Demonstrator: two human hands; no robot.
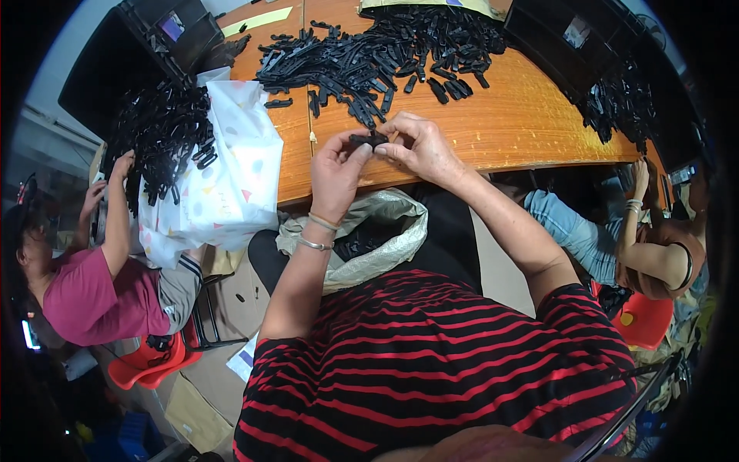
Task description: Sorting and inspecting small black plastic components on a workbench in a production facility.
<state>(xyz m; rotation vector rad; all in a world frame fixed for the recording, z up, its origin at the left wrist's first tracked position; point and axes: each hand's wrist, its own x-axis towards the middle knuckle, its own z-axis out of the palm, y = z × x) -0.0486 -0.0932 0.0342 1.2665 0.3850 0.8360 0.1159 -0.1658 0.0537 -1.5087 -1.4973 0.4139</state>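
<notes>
Both my hands meet above the front edge of the wooden table, closed on a small black plastic piece (368,140). My left hand (339,165) pinches its left side between thumb and fingers. From the right, my right hand (419,148) grips the other end with thumb and forefinger. Fingertips cover much of the piece, so its exact kind cannot be told. Just beyond my hands spreads a big heap of long, slim black plastic pieces (346,69). Below them, an open pale woven sack (412,239) rests at my lap with dark pieces inside.
On the left, a person in a pink shirt (100,296) reaches to another black pile (165,135) beside a white patterned plastic sheet (246,138). Another person (662,254) sits at the right near more black pieces (616,108). Black crates (570,38) stand at both far corners of the table (493,138).
</notes>
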